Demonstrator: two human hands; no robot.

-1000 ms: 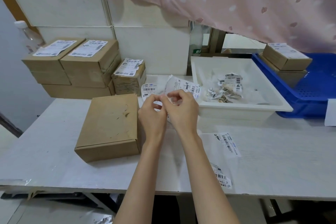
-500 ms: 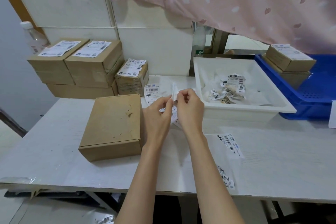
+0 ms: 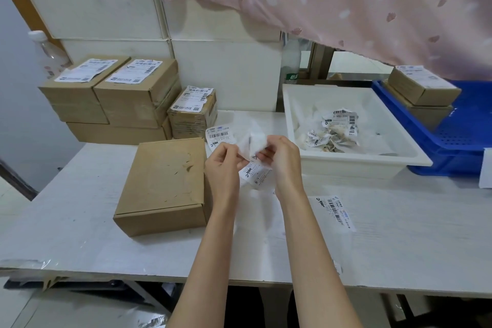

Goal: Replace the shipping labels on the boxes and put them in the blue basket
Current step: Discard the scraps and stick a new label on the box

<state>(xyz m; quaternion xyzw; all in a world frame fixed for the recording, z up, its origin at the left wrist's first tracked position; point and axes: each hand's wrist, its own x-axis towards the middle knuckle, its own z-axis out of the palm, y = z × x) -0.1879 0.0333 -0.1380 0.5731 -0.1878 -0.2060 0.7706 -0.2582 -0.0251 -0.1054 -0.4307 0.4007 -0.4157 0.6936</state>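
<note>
White label paper (image 3: pixel 254 153) is pinched between both hands above the bench (image 3: pixel 80 221): the left hand (image 3: pixel 222 168) and the right hand (image 3: pixel 283 162) each grip it with curled fingers. Just beside the left hand lies a bare cardboard box (image 3: pixel 162 184). Crumpled labels sit in a white tray (image 3: pixel 292 114), and two labelled boxes (image 3: pixel 423 88) rest in the blue basket (image 3: pixel 463 138) at far right.

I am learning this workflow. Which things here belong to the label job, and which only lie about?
Job: label held in both hands; bare box; labelled boxes; blue basket.
Lying about: plastic bottle; pink curtain.
</note>
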